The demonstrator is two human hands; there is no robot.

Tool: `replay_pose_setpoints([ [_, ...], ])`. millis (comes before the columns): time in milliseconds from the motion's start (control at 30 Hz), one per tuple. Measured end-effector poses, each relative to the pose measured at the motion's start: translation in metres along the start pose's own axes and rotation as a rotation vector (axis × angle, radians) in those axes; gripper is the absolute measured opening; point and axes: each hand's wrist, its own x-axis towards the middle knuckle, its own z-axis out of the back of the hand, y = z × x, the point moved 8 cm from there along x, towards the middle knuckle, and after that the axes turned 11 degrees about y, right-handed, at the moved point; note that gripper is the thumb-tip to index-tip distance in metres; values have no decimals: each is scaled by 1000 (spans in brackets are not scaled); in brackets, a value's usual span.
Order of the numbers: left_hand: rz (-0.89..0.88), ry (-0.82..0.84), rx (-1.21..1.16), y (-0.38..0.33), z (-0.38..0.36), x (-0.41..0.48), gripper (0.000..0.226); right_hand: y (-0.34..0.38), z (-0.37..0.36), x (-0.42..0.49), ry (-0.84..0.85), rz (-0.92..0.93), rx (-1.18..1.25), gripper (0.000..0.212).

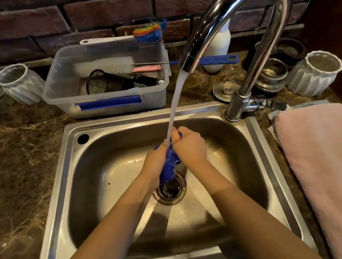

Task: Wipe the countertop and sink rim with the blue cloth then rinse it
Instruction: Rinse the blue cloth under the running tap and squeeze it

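The blue cloth [169, 165] is bunched into a wet roll between both hands, over the middle of the steel sink [75, 184]. My left hand [155, 162] grips its left side. My right hand [189, 146] is closed around its upper part. Water runs from the chrome tap [237, 13] in a slanted stream and lands on the cloth where my hands meet. The cloth's lower end hangs just above the drain [171, 190]. The brown marble countertop [14, 159] surrounds the sink.
A clear plastic tub [107, 107] with brushes and a mesh cup stands behind the sink. White ribbed cups sit at the far left [20, 83] and far right [318, 72]. A pink towel [331, 163] lies right of the sink. A white bottle [218, 48] stands behind the tap.
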Motion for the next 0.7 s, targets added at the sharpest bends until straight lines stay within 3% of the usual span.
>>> replay_pose_setpoints([
  [133,21,24,-149,-6,14,10,34,14,-24,-41,133,143,-84,35],
  [200,28,59,-185,-5,6,9,34,24,-24,-51,28,163,-128,37],
  [300,37,116,-253,4,-10,-1,29,25,-10,-32,-105,70,-82,38],
  [400,23,70,-152,-1,-10,-6,19,4,-5,-6,-44,-100,174,36],
  [467,15,44,-113,-12,-4,-5,17,-4,-6,-6,-29,-118,287,37],
  [600,32,85,-217,-25,2,2,25,18,-22,-49,-4,40,63,41],
  [700,54,151,-239,-21,-8,6,24,30,-15,-50,-99,10,-47,47],
])
